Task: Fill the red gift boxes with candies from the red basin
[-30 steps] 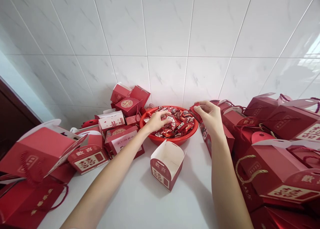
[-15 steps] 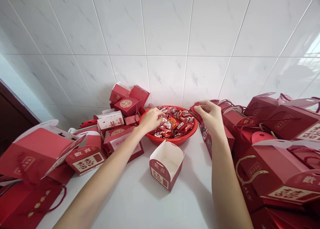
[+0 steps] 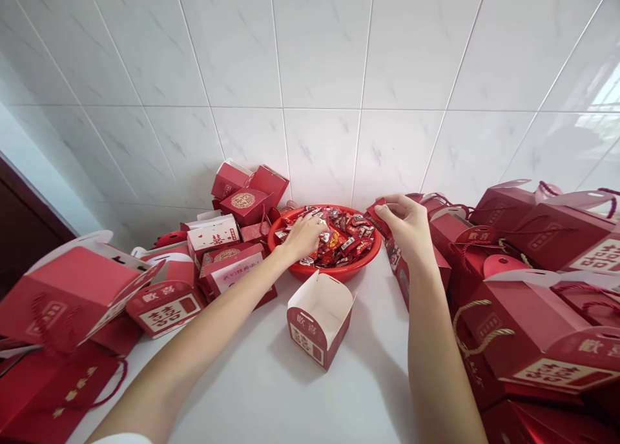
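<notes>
A red basin (image 3: 339, 273) full of red-wrapped candies (image 3: 346, 237) stands against the wall. My left hand (image 3: 306, 236) is over the left part of the basin, its bent fingers down among the candies; whether it grips one is hidden. To the right of the basin, my right hand (image 3: 404, 221) is raised, with a red packet (image 3: 380, 217) pinched between thumb and fingers. In front of the basin sits an open red box (image 3: 320, 321) with a white interior, and neither hand touches it.
Red boxes (image 3: 167, 299) are heaped on the left and more boxes (image 3: 537, 321) with rope handles on the right. All stand on a white table (image 3: 290, 405). Behind is a tiled wall (image 3: 320, 63).
My left hand has moved a little to the right over the candies. My right hand stays nearly where it was, still with the red packet.
</notes>
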{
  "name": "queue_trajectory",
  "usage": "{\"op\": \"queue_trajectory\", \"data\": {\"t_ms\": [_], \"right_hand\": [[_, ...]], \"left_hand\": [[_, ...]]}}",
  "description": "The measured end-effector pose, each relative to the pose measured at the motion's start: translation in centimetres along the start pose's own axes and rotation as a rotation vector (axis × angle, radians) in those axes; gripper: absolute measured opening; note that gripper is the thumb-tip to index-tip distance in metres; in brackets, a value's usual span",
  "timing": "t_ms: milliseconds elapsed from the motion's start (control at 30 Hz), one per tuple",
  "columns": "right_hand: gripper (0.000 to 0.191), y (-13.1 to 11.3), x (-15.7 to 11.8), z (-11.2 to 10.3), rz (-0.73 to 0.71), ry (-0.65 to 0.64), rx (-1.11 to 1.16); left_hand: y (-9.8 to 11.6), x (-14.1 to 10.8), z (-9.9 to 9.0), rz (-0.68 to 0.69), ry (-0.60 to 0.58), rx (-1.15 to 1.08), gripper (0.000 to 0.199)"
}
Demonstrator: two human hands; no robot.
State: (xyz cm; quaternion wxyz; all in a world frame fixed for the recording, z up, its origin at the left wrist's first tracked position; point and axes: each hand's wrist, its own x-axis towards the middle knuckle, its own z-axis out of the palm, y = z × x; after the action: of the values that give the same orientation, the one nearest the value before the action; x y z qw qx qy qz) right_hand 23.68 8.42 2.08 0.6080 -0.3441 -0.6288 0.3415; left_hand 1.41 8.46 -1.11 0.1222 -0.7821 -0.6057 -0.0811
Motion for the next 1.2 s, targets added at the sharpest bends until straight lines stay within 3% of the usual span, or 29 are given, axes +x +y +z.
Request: {"op": "queue_trajectory", "data": {"t_ms": [133,233,300,433,567,800,967,1067,1200], "right_hand": [[0.022,0.1,0.1,0.1,-0.005,0.002,-0.011],[0.022,0.2,0.1,0.2,-0.009,-0.006,-0.016],[0.022,0.2,0.1,0.1,-0.005,-0.009,-0.018],[0.022,0.0,0.1,-0.1,0.000,0.000,-0.007],[0.023,0.1,0.1,0.0,0.002,0.000,-0.005],[0.023,0.3,0.2,0.4,-0.016,-0.031,0.016],[0.023,0.4,0.2,0.3,-0.020,-0.031,0.017],[0.022,0.4,0.2,0.4,-0.016,-0.033,0.013],[0.021,0.3,0.2,0.5,-0.019,-0.030,-0.002]], "left_hand": [[1.2,-0.4,-0.1,0.179,-0.084,-0.040,0.029],[2.6,-0.1,0.0,0.186,-0.228,0.011,0.011],[3.3,0.3,0.2,0.158,-0.265,0.037,0.005],[3.4,1.2,1.0,0.127,-0.235,0.043,0.009],[2.0,1.2,0.9,0.082,-0.251,-0.126,0.019],[-0.7,0.6,0.3,-0.086,-0.112,-0.417,0.033],[-1.9,0.9,0.4,-0.113,0.053,-0.583,0.038],[-2.3,0.9,0.5,-0.134,0.125,-0.586,0.031],[-2.4,0.6,0.7,-0.218,0.117,-0.486,0.024]]}}
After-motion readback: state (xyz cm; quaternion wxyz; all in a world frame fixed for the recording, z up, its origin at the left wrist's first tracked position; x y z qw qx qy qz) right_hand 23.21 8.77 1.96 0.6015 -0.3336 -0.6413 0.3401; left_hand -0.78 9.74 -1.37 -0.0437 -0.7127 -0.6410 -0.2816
